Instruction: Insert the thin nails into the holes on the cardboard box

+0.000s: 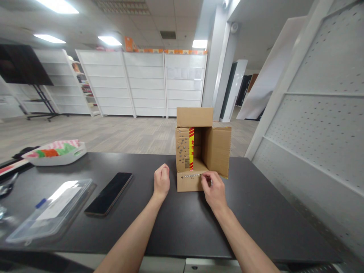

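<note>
A cardboard box (220,149) stands on the dark table with its opening towards me and its flaps folded out. Its left flap (182,151) carries many small dark round studs and a strip of yellow and red tape (191,146). Along the bottom flap (189,185) runs a row of small shiny studs. My right hand (215,189) pinches at the right end of that row, its fingertips against the cardboard; whatever they hold is too small to name. Left of the box, my left hand (162,182) is curled into a fist, apart from the box, its inside hidden.
A black phone (109,194) and a clear plastic case (54,208) lie on the table (270,220) to the left. Behind them is a white basket (61,159) with coloured cloth. A perforated white panel (321,125) rises along the right side.
</note>
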`<state>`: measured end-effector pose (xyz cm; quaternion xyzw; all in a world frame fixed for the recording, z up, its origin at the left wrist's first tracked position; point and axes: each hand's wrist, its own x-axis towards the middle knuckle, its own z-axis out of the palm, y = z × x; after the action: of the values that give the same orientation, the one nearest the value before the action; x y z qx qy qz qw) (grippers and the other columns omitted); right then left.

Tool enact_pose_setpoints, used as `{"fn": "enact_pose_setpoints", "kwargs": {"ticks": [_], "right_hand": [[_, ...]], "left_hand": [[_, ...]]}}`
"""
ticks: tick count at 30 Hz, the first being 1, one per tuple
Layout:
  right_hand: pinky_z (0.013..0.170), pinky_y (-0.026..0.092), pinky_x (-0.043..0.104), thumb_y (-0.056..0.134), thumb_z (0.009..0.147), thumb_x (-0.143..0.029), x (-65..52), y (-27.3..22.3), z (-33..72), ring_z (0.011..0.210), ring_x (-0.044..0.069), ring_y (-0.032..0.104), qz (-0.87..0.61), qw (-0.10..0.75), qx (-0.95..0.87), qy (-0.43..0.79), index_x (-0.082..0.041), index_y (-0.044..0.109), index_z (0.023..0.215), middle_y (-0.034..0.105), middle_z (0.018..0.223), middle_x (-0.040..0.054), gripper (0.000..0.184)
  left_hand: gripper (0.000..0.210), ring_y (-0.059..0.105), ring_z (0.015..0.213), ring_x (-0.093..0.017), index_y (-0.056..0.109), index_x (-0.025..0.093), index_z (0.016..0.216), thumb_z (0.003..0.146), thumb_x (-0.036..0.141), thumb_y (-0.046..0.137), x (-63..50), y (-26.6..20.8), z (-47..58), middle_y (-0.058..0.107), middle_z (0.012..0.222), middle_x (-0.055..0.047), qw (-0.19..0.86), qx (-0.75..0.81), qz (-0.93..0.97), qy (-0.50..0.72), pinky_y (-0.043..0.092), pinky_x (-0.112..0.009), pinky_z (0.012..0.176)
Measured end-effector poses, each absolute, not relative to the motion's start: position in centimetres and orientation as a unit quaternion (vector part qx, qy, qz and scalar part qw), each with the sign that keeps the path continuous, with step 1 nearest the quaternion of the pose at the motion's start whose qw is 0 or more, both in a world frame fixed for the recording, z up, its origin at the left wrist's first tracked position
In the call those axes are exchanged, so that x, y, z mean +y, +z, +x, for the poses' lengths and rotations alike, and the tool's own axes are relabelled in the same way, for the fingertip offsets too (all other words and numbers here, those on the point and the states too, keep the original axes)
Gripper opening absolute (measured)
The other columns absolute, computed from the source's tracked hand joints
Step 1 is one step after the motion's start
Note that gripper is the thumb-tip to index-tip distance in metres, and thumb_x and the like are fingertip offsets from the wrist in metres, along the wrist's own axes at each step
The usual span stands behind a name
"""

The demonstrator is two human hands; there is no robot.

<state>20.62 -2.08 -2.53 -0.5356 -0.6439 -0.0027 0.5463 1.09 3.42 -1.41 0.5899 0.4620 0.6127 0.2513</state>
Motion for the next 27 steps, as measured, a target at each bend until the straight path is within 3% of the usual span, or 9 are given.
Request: {"fn": "enact_pose_setpoints", "kwargs": {"ticks": [27], "right_hand": [[0.071,0.043,0.032,0.049,0.085,-0.023,-1.67,-3.11,20.87,0.079,0.019,0.057,-0.562,0.495,-0.663,-0.021,-0.020,0.064,0.084,0.063,0.082,0.0046,0.015]], "left_hand": [[0.026,0.029,0.051,-0.011,0.030,0.021,0.056,0.081,0.021,0.034,3.34,-1.34,1.06,0.030,0.052,0.004,0.254,0.462,0.589,0.612,0.024,-0.024,0.050]]}}
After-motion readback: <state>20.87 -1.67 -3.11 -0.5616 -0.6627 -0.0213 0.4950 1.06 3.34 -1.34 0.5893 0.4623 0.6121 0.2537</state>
